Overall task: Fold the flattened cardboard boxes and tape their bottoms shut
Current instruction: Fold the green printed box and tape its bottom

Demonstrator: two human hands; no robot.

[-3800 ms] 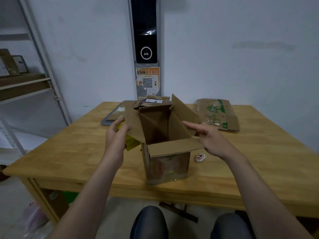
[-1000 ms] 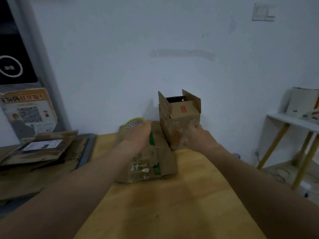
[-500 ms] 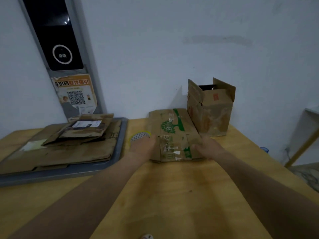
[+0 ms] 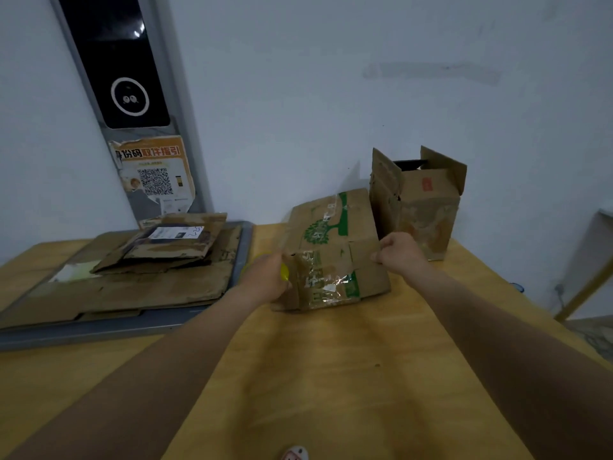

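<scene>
Wooden tabletop (image 4: 331,376), light.
Grey tray (image 4: 99,330), at left, carrying stack of flattened cardboard (image 4: 139,280).
Flattened green-printed box (image 4: 331,247), mid-tabletop, far end tilted up, held at both side edges.
Upright box (image 4: 428,207), top flaps open, against wall, just right of the above.
Left hand (image 4: 265,280), fingers curled round left edge; yellow item (image 4: 284,273) partly hidden beside it.
Right hand (image 4: 399,249), fingers pinching right edge.

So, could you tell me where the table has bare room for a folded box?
The near table, between the forearms, is bare except one small white object at the near edge. The grey tray of flat cardboard crowds the left; the green-printed box and upright box fill the far right.
</scene>
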